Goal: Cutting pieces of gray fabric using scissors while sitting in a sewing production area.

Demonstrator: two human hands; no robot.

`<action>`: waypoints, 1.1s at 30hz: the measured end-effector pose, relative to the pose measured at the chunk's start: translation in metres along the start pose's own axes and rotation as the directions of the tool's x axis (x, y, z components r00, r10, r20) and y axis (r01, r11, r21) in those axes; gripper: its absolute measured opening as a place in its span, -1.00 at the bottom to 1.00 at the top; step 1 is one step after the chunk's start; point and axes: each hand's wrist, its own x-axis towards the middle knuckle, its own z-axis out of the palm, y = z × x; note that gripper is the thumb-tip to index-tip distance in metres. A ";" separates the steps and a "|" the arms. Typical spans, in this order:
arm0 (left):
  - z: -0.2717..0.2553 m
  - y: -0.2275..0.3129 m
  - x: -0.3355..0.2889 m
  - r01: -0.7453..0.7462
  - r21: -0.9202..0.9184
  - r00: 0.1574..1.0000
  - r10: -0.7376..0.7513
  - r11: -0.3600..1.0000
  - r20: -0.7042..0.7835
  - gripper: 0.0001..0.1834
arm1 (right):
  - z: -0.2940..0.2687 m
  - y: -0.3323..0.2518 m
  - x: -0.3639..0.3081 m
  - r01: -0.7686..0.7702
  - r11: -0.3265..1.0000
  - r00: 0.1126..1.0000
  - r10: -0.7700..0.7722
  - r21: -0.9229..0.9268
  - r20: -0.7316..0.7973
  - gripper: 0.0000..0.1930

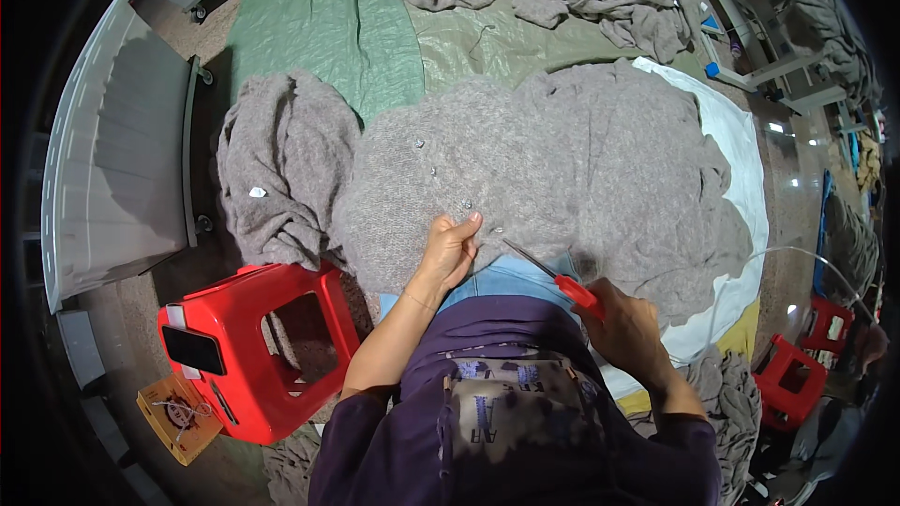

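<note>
A large piece of fuzzy grey knitted fabric [544,150] lies spread over my lap and out in front of me. My left hand [448,248] is closed in a pinch at its near edge, thumb on top. Small shiny bits [468,203] sit on the knit just beyond the thumb. My right hand [626,330] grips a red-handled tool [583,294] with a slim, tapering metal end. Its tip points left and away from me, close above the fabric and a short way from my left hand. I cannot tell whether the tip touches the knit.
On the left stands a red plastic stool [244,337] bearing a black phone [192,349], beside an orange-yellow box [178,417]. A grey wheeled bin [122,145] is farther left. More grey knit [286,159] lies bunched nearby, and green sheeting [319,28] covers the floor ahead.
</note>
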 end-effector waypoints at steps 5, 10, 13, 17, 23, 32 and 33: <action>0.058 0.005 -0.010 0.004 0.697 1.000 0.016 0.718 -0.021 -0.83 | 0.006 0.007 0.008 -0.009 0.983 0.984 0.041 0.181 -0.173 -0.77; 0.117 -0.044 -0.029 -0.696 0.645 0.548 -0.347 0.314 0.761 -0.72 | -0.007 -0.011 0.047 0.121 0.908 0.859 0.107 0.402 -0.500 -0.81; 0.130 0.007 -0.047 -0.433 0.830 0.678 -0.479 0.353 0.558 -0.80 | -0.010 -0.006 0.063 0.218 0.887 0.815 0.064 0.407 -0.576 -0.78; 0.073 0.084 0.000 -0.555 0.818 0.831 0.147 0.150 0.537 -0.88 | 0.007 0.008 0.070 0.182 0.917 0.849 0.036 0.355 -0.527 -0.78; -0.014 0.167 0.112 -0.291 0.823 0.849 0.265 -0.488 0.458 -0.54 | 0.022 0.006 0.079 0.045 0.884 0.921 0.144 0.465 -0.363 -0.79; 0.024 0.326 0.181 -0.159 0.986 0.404 0.915 0.049 0.020 -0.69 | 0.011 0.003 0.100 0.067 0.820 0.885 0.214 0.569 -0.413 -0.81; 0.045 0.374 0.168 -0.149 0.984 0.280 0.951 -0.093 0.132 -0.74 | 0.009 0.001 0.102 0.079 0.815 0.866 0.229 0.574 -0.444 -0.82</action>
